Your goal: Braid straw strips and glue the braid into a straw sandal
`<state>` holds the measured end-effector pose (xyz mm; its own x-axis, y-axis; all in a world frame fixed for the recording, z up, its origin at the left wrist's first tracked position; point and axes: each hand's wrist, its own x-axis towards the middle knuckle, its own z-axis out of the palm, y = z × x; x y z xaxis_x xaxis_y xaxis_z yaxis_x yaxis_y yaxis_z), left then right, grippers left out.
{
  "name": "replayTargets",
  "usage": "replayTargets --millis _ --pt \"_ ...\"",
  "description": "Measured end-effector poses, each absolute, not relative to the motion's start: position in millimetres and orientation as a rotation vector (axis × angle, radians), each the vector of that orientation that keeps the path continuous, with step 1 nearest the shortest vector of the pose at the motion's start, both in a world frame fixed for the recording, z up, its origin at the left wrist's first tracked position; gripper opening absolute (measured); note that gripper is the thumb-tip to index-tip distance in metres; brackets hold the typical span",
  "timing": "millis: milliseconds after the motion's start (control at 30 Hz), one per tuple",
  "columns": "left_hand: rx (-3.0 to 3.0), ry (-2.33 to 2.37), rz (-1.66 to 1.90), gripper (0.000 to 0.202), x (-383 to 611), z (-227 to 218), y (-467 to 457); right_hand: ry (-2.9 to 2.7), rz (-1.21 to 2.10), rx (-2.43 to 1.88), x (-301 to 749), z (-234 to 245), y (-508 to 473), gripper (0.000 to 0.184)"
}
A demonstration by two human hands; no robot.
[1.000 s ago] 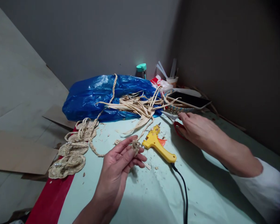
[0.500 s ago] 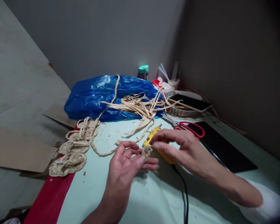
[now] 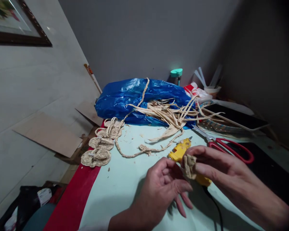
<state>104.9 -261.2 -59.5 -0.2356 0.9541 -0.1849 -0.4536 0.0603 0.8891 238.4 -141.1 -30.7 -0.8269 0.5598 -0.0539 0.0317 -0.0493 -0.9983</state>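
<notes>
A small coil of braided straw is pinched between the thumb and fingers of my right hand. My left hand is just left of it, fingers loosely apart; whether a fingertip touches the coil I cannot tell. Behind both hands a yellow glue gun lies on the table, partly hidden by my right hand, its black cord running toward me. A braided cord with a small knotted bunch curves across the tabletop. At the left edge sit several flat coiled braid pieces.
A blue plastic bag with dry husk strips lies at the back. Red-handled scissors rest on a black tablet-like panel at right. Beyond stand a basket with a tablet, a cup and a teal-lidded bottle.
The coil has passed from my left hand's fingers into my right hand's pinch. The view has swung left, bringing a framed picture into sight.
</notes>
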Motion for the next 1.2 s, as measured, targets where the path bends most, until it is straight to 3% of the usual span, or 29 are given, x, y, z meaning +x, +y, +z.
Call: replayTargets --millis 133,300,433,600,833,933,1100,1200 --pt "0.668 1.383 1.578 0.012 103 -51 -268 -1.913 1.964 -0.661 243 -28 -139 0.024" --pt "0.896 1.399 1.474 0.011 98 -49 -274 -2.041 2.191 -0.541 242 -25 -149 0.022" --pt "1.094 1.470 1.405 0.011 101 -49 -276 -2.255 1.885 -0.604 246 -25 -148 0.018" --pt "0.886 1.498 1.456 0.013 108 -49 -275 -2.460 1.677 -0.585 249 -19 -146 0.016" --pt "0.649 1.517 1.556 0.021 108 -49 -271 -2.662 0.868 -0.257 241 -41 -159 0.012" --pt "0.629 1.516 1.564 0.021 106 -49 -271 -2.658 0.820 -0.200 241 -50 -163 0.021" --pt "0.683 1.469 1.566 0.015 102 -53 -269 -2.690 1.023 -0.246 239 -48 -162 0.016" --pt "0.701 1.423 1.578 0.016 98 -51 -266 -2.607 0.982 -0.227 235 -50 -160 0.015"
